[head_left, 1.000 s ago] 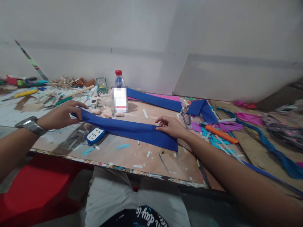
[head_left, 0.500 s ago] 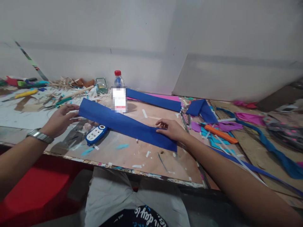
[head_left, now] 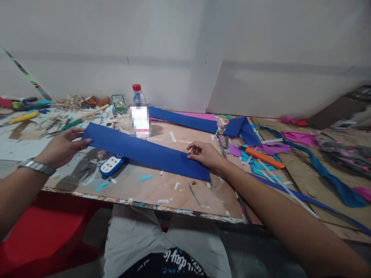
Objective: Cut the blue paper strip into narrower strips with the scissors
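A long blue strip (head_left: 145,152) stretches between my hands above the table. My left hand (head_left: 65,144), with a metal watch on its wrist, pinches the strip's left end between thumb and fingers. Near the right end, my right hand (head_left: 204,154) has its curled thumb and fingers on the strip's upper edge. Below the strip's left half lies a blue and white power socket (head_left: 111,166), partly covered by it.
Behind the strip stands a red-capped bottle (head_left: 139,94). Another blue strip (head_left: 184,120) and a folded blue piece (head_left: 243,129) lie farther back. An orange cutter (head_left: 262,157) rests among scraps at right; a yellow-handled tool (head_left: 24,117) lies at left.
The view has shifted slightly, moving the scene left. My left thumb now presses on the strip's left end, and the strip looks straighter and flatter near my right hand.
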The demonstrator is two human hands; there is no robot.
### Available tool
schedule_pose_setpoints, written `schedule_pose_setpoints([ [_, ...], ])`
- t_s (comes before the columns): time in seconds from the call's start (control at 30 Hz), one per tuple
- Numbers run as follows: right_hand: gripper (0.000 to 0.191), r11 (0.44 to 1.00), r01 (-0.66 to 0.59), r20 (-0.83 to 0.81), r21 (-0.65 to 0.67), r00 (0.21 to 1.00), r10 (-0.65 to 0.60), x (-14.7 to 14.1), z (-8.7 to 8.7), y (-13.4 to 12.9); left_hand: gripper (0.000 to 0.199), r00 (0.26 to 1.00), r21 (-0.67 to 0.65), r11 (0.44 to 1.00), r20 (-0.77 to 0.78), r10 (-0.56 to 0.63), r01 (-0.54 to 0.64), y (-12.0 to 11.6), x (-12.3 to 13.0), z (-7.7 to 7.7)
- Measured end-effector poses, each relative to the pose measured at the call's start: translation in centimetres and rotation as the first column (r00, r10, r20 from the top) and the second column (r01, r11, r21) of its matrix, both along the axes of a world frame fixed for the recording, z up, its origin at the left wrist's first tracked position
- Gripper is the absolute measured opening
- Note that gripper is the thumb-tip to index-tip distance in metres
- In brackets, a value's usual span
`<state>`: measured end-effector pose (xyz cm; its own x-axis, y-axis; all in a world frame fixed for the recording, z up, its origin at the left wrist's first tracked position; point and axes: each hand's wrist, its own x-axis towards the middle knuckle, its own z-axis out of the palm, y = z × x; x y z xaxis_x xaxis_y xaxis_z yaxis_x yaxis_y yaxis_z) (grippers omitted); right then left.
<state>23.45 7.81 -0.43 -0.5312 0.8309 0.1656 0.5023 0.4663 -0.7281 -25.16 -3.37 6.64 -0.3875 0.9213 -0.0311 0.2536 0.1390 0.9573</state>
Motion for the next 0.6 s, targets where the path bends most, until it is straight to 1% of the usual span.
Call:
schedule_pose_setpoints([
  [0.03, 0.029, 1.0, 0.004, 0.0, 0.001, 1.0, -0.004, 0.0, 0.0, 0.0, 0.066, 0.998, -0.012, 1.0, -0.06, 0.01, -0.011, -0.2, 0.0, 0.0],
  [0.1, 0.027, 1.0, 0.01, 0.003, 0.004, 1.0, -0.01, 0.0, -0.1, 0.0, 0.066, 0.981, -0.054, 0.999, -0.192, -0.014, 0.004, -0.7, 0.0, 0.0],
  [0.2, 0.025, 1.0, 0.008, 0.014, 0.016, 1.0, -0.008, -0.1, -0.1, -0.2, 0.073, 0.923, -0.135, 0.989, -0.385, 0.002, -0.059, -1.5, 0.0, 0.2],
  [0.23, 0.024, 1.0, 0.006, 0.017, 0.022, 1.0, -0.007, -0.1, -0.1, -0.2, 0.073, 0.886, -0.163, 0.983, -0.464, -0.001, -0.084, -1.7, -0.1, 0.2],
  [0.3, 0.022, 0.999, 0.004, 0.022, 0.034, 1.0, -0.005, -0.2, -0.1, -0.4, 0.067, 0.784, -0.238, 0.967, -0.616, -0.082, -0.086, -1.8, -0.4, 0.3],
  [0.33, 0.021, 0.999, 0.005, 0.021, 0.039, 1.0, -0.006, -0.3, -0.1, -0.5, 0.061, 0.717, -0.267, 0.96, -0.685, -0.129, -0.082, -1.8, -0.6, 0.3],
  [0.37, 0.02, 0.999, 0.008, 0.019, 0.043, 1.0, -0.009, -0.3, -0.1, -0.5, 0.055, 0.64, -0.267, 0.961, -0.751, -0.162, -0.069, -1.6, -0.8, 0.2],
  [0.4, 0.02, 0.999, 0.014, 0.014, 0.046, 1.0, -0.014, -0.3, -0.1, -0.5, 0.049, 0.549, -0.234, 0.971, -0.819, -0.168, -0.051, -1.3, -0.9, 0.1],
  [0.43, 0.02, 0.999, 0.022, 0.007, 0.049, 1.0, -0.022, -0.3, -0.1, -0.5, 0.047, 0.452, -0.163, 0.986, -0.882, -0.134, -0.027, -1.0, -0.9, -0.1],
  [0.47, 0.02, 0.998, 0.031, -0.002, 0.051, 1.0, -0.031, -0.3, -0.1, -0.4, 0.045, 0.351, -0.07, 0.998, -0.934, -0.068, 0.009, -0.7, -0.6, -0.2],
  [0.5, 0.02, 0.998, 0.04, -0.012, 0.052, 0.999, -0.04, -0.2, -0.2, -0.4, 0.048, 0.276, 0.03, 0.998, -0.961, 0.015, 0.051, -0.3, -0.1, -0.4],
  [0.53, 0.02, 0.998, 0.049, -0.024, 0.051, 0.999, -0.047, -0.1, -0.3, -0.3, 0.052, 0.23, 0.149, 0.987, -0.964, 0.131, 0.063, 0.0, 0.9, -0.4],
  [0.57, 0.02, 0.997, 0.056, -0.036, 0.048, 0.998, -0.054, -0.1, -0.3, -0.2, 0.053, 0.198, 0.218, 0.971, -0.96, 0.197, 0.094, 0.2, 2.2, -0.5],
  [0.6, 0.02, 0.997, 0.062, -0.047, 0.045, 0.997, -0.06, 0.0, -0.4, -0.1, 0.052, 0.198, 0.269, 0.953, -0.95, 0.239, 0.142, 0.3, 4.0, -0.4],
])
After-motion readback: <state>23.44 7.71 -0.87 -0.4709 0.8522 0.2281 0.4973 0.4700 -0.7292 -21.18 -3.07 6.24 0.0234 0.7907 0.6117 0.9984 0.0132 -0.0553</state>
